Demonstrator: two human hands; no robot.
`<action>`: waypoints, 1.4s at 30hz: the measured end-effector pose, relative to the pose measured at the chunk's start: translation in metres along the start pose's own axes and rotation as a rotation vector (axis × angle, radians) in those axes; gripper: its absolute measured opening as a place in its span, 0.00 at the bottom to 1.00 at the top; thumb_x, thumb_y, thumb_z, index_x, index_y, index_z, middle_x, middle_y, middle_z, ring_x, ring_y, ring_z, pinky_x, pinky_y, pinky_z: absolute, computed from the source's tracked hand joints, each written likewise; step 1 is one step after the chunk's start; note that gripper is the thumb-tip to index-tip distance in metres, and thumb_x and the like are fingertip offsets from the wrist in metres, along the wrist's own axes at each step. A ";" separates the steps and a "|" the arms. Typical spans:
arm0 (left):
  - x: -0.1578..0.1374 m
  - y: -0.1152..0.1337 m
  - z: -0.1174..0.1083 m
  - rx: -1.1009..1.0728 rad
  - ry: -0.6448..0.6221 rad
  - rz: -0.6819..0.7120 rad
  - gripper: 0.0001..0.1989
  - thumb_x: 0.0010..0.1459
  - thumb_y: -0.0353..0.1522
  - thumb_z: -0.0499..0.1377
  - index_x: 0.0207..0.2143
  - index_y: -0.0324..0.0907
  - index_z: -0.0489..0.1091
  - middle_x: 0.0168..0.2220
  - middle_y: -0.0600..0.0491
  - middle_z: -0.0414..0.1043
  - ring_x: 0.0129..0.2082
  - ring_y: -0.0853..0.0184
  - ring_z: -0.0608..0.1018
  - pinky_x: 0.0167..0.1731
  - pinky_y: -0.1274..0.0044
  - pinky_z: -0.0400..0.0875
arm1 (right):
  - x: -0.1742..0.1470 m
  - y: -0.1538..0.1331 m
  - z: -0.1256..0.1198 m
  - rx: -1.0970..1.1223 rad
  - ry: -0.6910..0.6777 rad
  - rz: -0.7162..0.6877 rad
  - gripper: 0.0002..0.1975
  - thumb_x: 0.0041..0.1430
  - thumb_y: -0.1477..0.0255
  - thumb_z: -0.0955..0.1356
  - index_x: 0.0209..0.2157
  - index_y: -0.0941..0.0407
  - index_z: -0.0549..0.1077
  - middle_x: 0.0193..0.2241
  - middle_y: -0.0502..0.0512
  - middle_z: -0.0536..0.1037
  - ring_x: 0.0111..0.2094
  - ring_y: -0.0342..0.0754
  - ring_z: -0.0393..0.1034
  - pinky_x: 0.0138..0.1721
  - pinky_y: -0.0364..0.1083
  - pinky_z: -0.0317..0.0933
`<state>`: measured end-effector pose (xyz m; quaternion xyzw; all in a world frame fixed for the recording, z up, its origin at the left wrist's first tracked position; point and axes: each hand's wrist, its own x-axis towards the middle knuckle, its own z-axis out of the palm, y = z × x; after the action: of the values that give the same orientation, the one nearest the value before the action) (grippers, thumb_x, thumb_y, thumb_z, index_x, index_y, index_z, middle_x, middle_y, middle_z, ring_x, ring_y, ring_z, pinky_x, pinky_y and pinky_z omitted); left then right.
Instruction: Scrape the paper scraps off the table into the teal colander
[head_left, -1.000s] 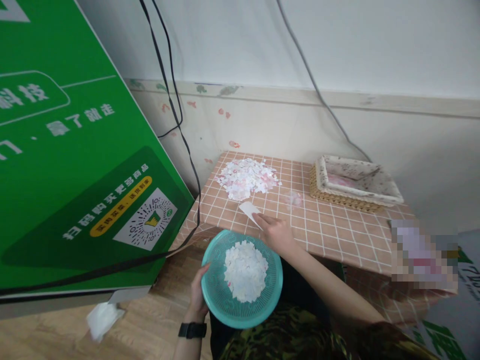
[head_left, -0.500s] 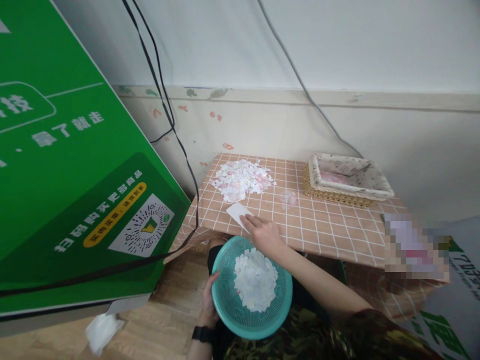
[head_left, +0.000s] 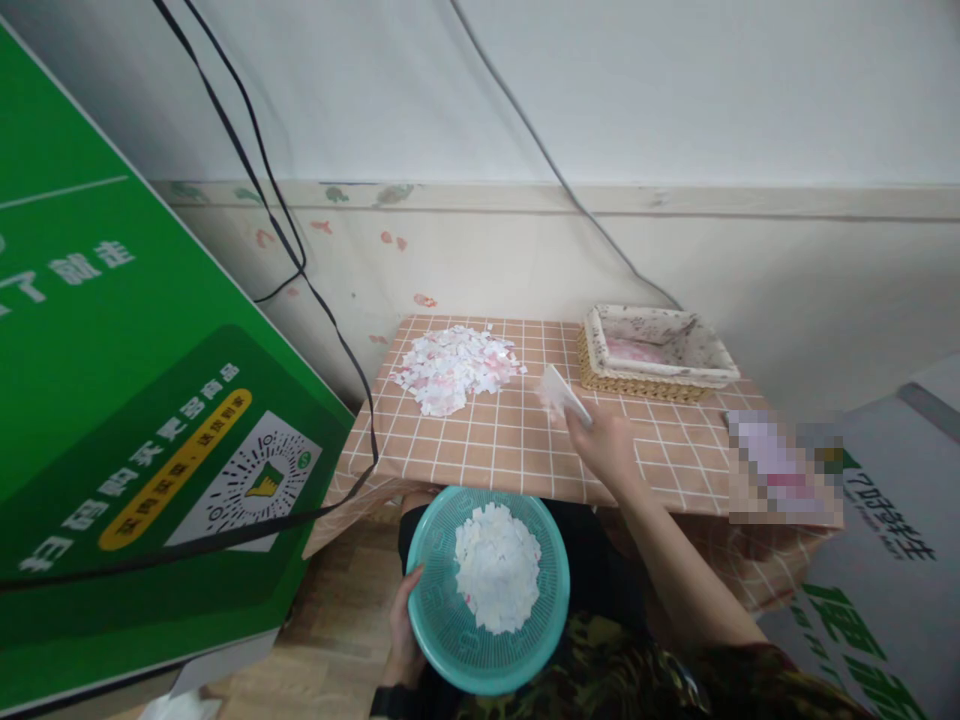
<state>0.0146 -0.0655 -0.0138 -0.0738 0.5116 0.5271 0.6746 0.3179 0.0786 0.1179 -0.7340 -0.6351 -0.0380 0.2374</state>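
Note:
My left hand [head_left: 405, 620] grips the rim of a round teal plastic colander [head_left: 431, 610] on my lap, just below the table edge. Inside it lies a mound of small white paper scraps [head_left: 499, 570]. My right hand [head_left: 602, 440] is closed on a stiff white card [head_left: 566, 396], tilted up over the table. Right by the card is a small pinkish patch of scraps [head_left: 550, 398]. A bigger heap of white and pink paper scraps [head_left: 454, 368] is spread on the table's left half.
A brown checked cloth covers the table [head_left: 480, 450]. A lined wicker basket [head_left: 649, 385] holding something pink stands at the back right. A blurred-out item [head_left: 784, 470] lies at the right end. A green panel [head_left: 187, 400] and dangling black cables [head_left: 330, 320] flank the left.
My right hand has carried the card rightward from in front of the big heap to the small pinkish patch and tipped it up. My left hand still holds the colander. The view has shifted slightly.

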 end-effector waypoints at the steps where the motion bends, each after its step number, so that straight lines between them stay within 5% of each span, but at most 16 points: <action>1: 0.000 0.000 -0.001 0.001 0.001 -0.011 0.07 0.38 0.32 0.65 0.23 0.38 0.77 0.23 0.48 0.79 0.25 0.57 0.79 0.30 0.69 0.73 | 0.006 0.007 -0.001 0.018 0.029 0.021 0.18 0.62 0.64 0.60 0.48 0.54 0.75 0.28 0.57 0.80 0.29 0.51 0.74 0.28 0.43 0.57; 13: 0.007 -0.003 -0.006 -0.009 0.030 -0.032 0.06 0.41 0.31 0.64 0.25 0.37 0.77 0.24 0.47 0.79 0.29 0.55 0.80 0.38 0.65 0.73 | 0.030 0.038 0.017 0.149 -0.070 -0.141 0.18 0.60 0.71 0.62 0.49 0.49 0.74 0.33 0.53 0.81 0.30 0.47 0.74 0.29 0.41 0.57; 21: 0.001 -0.001 0.001 0.003 0.057 -0.031 0.07 0.42 0.31 0.63 0.25 0.37 0.77 0.23 0.47 0.79 0.29 0.54 0.80 0.37 0.64 0.73 | 0.059 0.022 0.016 0.234 -0.151 -0.190 0.14 0.60 0.65 0.64 0.39 0.53 0.80 0.25 0.55 0.80 0.25 0.47 0.72 0.26 0.41 0.54; 26: 0.005 -0.002 -0.003 0.001 0.031 -0.052 0.07 0.42 0.32 0.64 0.25 0.37 0.77 0.24 0.46 0.79 0.29 0.54 0.80 0.37 0.64 0.73 | 0.070 0.015 0.014 0.286 -0.246 -0.282 0.13 0.59 0.70 0.64 0.40 0.54 0.79 0.29 0.55 0.81 0.27 0.47 0.73 0.28 0.41 0.56; 33: 0.008 -0.003 -0.008 -0.001 0.018 -0.052 0.08 0.41 0.32 0.64 0.27 0.38 0.78 0.25 0.46 0.79 0.32 0.52 0.80 0.37 0.63 0.74 | 0.078 0.022 0.013 0.346 -0.231 -0.274 0.11 0.56 0.71 0.65 0.31 0.58 0.80 0.24 0.55 0.80 0.25 0.46 0.71 0.27 0.41 0.56; 42: 0.003 -0.001 -0.005 -0.011 0.006 -0.067 0.10 0.40 0.32 0.65 0.27 0.36 0.78 0.26 0.45 0.80 0.30 0.53 0.80 0.35 0.64 0.74 | 0.076 0.026 0.004 0.351 -0.223 -0.248 0.11 0.57 0.73 0.65 0.35 0.57 0.80 0.30 0.56 0.81 0.30 0.49 0.74 0.31 0.42 0.60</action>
<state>0.0123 -0.0671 -0.0189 -0.0963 0.5080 0.5070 0.6897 0.3563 0.1473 0.1333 -0.5977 -0.7396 0.1251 0.2832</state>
